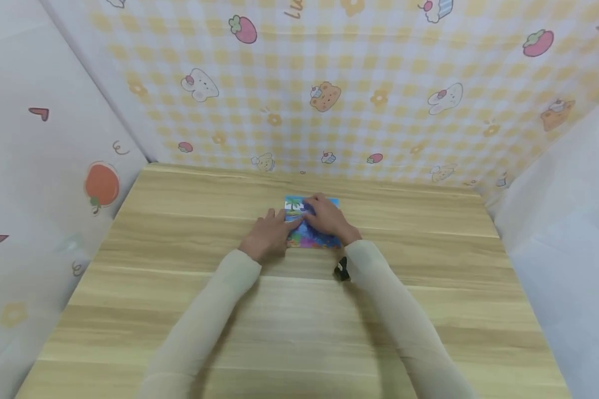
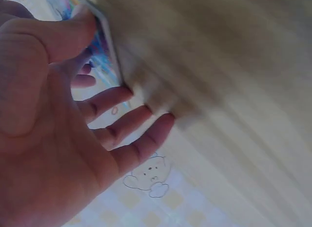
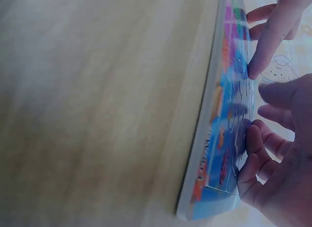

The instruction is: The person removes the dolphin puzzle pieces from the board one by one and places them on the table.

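A colourful picture book (image 1: 313, 224) lies flat mid-bench (image 1: 429, 288). It is touched from 9 o'clock by the left hand (image 1: 269, 235), fingers loosely spread, and pressed by the right hand (image 1: 329, 219), fingers relaxed. Even downward pressure should be kept.

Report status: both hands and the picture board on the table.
Left hand open, thumb at colourful picture board left edge. Right hand flat on top, fingers loosely curled. Board lies flat on wooden table. Nothing in the way.

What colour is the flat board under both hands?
Mostly blue board with multicoloured pictures; the head view shows it best.
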Demonstrator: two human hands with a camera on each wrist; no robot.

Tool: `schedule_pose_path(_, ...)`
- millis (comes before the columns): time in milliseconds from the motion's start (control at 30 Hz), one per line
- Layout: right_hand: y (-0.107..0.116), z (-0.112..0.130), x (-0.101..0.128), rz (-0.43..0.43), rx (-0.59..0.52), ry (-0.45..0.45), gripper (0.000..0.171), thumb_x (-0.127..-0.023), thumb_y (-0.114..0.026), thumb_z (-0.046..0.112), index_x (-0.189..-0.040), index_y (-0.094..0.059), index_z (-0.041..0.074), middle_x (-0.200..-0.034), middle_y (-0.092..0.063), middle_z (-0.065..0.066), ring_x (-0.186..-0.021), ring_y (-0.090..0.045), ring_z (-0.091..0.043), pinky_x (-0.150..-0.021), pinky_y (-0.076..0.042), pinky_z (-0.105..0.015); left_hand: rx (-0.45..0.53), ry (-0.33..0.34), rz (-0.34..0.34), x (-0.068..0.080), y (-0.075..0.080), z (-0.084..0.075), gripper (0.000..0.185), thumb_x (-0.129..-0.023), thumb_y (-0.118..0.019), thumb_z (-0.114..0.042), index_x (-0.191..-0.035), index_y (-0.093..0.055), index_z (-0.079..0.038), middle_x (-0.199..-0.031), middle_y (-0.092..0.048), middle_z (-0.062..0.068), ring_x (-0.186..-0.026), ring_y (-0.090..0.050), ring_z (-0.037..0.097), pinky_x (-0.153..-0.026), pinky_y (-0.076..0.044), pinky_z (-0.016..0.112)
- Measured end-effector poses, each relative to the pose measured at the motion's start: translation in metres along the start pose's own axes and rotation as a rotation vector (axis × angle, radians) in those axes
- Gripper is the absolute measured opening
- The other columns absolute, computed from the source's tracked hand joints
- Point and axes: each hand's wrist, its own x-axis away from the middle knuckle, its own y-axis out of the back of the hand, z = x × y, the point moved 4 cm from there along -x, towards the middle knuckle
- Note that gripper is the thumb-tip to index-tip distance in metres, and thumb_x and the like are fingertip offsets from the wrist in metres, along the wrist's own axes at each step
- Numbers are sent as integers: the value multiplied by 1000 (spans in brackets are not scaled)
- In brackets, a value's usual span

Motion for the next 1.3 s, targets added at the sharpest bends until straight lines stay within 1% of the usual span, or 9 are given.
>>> schedule_pose_path(167, 2, -2, -4, 28, -34, -46, 48, -101, -49, 21, -147, -47, 9, -139, -48, -17, -115, -57, -33, -95, -49, -50, -31, 20, 35, -5, 3, -5, 71, -95, -64, -32, -157, -29, -31, -153, -34, 15, -127, -39, 35, -96, -46, 51)
schedule_pose_path(400, 8, 4, -14, 45, -168, 2, 43, -96, -50, 7, -138, -54, -1, -132, -61, -21, -111, -61, -36, -97, -49, -48, -50, 38, 54, -8, 6, -8, 77, -91, -63, -16, -157, -28, -30, -150, -35, 17, -115, -40, 31, -82, -49, 42)
schedule_pose_path(500, 10, 6, -17, 59, -187, -24, 40, -96, -49, 7, -135, -56, -2, -126, -63, -22, -100, -63, -35, -91, -51, -46, -52, 34, 43, -8, 8, -9, 77, -89, -62, -12, -157, -29, -28, -148, -37, 18, -110, -40, 30, -77, -49, 39)
schedule_pose_path(667, 11, 7, -22, 83, -194, -92, 37, -98, -50, 14, -132, -56, 2, -130, -60, -21, -105, -57, -31, -95, -47, -44, -54, 37, 39, -9, 9, -9, 79, -87, -61, -8, -157, -30, -27, -147, -38, 18, -108, -40, 29, -75, -49, 37)
schedule_pose_path(767, 10, 6, -23, 93, -211, -122, 33, -99, -50, 16, -130, -56, 4, -118, -62, -18, -88, -56, -25, -82, -48, -37, -47, 42, 48, -10, 8, -10, 81, -86, -61, -6, -157, -29, -28, -144, -40, 17, -108, -40, 29, -75, -48, 36)
schedule_pose_path(867, 10, 5, -24, 99, -223, -140, 26, -100, -49, 15, -121, -58, 4, -99, -61, -14, -68, -47, -17, -64, -42, -29, -35, 36, 52, -10, 8, -11, 83, -84, -60, -4, -157, -29, -28, -137, -42, 14, -106, -39, 28, -73, -46, 35)
schedule_pose_path(967, 10, 5, -24, 98, -222, -139, 26, -100, -49, 14, -121, -59, 5, -94, -59, -12, -63, -42, -13, -60, -38, -26, -30, 36, 54, -10, 9, -12, 84, -83, -61, -3, -157, -29, -28, -131, -43, 13, -104, -38, 27, -72, -45, 34)
schedule_pose_path(1133, 12, 9, -24, 101, -220, -127, 34, -100, -50, 16, -132, -56, 7, -104, -63, -15, -65, -43, -15, -63, -39, -28, -24, 57, 63, -10, 9, -10, 85, -84, -62, -2, -157, -28, -28, -128, -42, 12, -104, -37, 27, -73, -44, 34)
schedule_pose_path(1300, 10, 8, -28, 107, -230, -153, 34, -98, -49, 15, -129, -56, 6, -107, -63, -16, -64, -43, -15, -64, -40, -28, -11, 56, 69, -13, 7, -10, 85, -84, -60, -1, -157, -28, -29, -136, -41, 13, -105, -37, 27, -74, -44, 34)
